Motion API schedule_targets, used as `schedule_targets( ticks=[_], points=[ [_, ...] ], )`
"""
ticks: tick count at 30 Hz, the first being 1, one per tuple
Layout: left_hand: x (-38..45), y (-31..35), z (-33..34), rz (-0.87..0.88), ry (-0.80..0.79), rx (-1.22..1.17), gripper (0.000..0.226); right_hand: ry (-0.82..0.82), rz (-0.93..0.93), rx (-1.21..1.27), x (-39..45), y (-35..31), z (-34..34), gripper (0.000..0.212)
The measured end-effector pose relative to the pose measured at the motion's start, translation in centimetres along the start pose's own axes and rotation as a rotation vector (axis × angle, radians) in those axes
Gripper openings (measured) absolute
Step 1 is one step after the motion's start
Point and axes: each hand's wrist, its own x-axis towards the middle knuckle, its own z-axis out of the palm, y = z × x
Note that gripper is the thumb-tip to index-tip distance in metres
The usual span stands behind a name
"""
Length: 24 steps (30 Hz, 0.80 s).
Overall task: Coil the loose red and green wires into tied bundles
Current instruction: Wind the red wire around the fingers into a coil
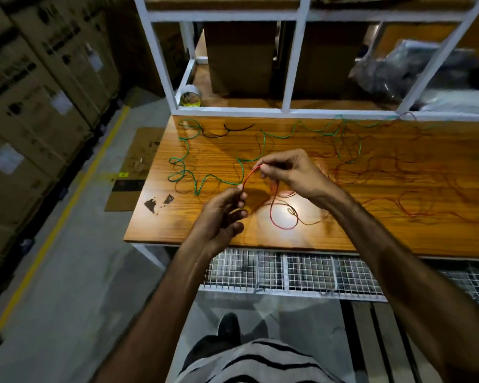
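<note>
Left hand [221, 214] and right hand [291, 171] raised, fingers pinched

Wires [263, 142] sprawl across the table [371, 239]; tape roll [190, 98] on the shelf [233, 105] behind

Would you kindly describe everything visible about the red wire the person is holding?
The thin red insulated wire arcs between both hands above the glossy wooden tabletop. The right hand pinches one end at its fingertips; the left hand pinches it lower down. From the hands it hangs in a loose open loop resting on the table, uncoiled and untied, then trails right towards more tangled red strands.
</note>
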Motion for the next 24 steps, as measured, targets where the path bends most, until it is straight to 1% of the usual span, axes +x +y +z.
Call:
schedule_targets(
  ticks=[2,3,4,5,7,9,11,13,14,17,19,21,24],
  points=[
    [0.1,0.8,0.2,0.247,0.117,0.262,0.016,-0.093,0.07,-0.023,0.6,-0.5,-1.1,0.017],
    [0.1,1.4,0.3,0.33,0.122,0.332,0.017,-0.13,0.102,-0.026,1.0,-0.8,-1.5,0.017],
    [0.0,2.0,0.6,0.369,0.086,0.358,0.018,-0.155,0.129,-0.028,1.3,-1.1,-1.8,0.016],
    [-0.1,2.5,1.0,0.371,0.019,0.358,0.021,-0.169,0.143,-0.037,1.6,-1.4,-1.9,0.016],
    [-0.1,3.0,1.6,0.288,-0.146,0.303,0.037,-0.181,0.144,-0.038,2.2,-1.8,-2.0,0.016],
    [0.2,3.2,1.9,0.131,-0.332,0.189,0.059,-0.186,0.159,-0.001,2.7,-1.9,-1.9,0.018],
    [0.6,3.0,1.9,-0.014,-0.551,0.058,0.077,-0.199,0.172,0.025,3.0,-2.0,-1.6,0.028],
    [0.9,2.9,2.0,-0.094,-0.739,-0.031,0.09,-0.221,0.19,0.032,3.3,-2.1,-1.4,0.035],
    [0.9,2.9,2.2,-0.112,-0.809,-0.057,0.095,-0.238,0.179,0.034,3.3,-2.3,-1.2,0.031],
    [0.9,3.4,2.7,-0.117,-0.952,-0.082,0.105,-0.313,0.199,0.038,3.5,-2.5,-1.1,0.019],
    [0.7,3.8,3.0,-0.115,-0.999,-0.082,0.107,-0.354,0.256,0.071,3.4,-2.6,-1.3,0.016],
    [0.6,4.0,3.0,-0.12,-1.038,-0.125,0.107,-0.389,0.309,0.139,3.4,-2.4,-1.7,0.019],
    [0.2,3.7,3.1,-0.143,-1.083,-0.222,0.112,-0.391,0.358,0.24,3.2,-1.9,-2.2,0.028]
  ],
)
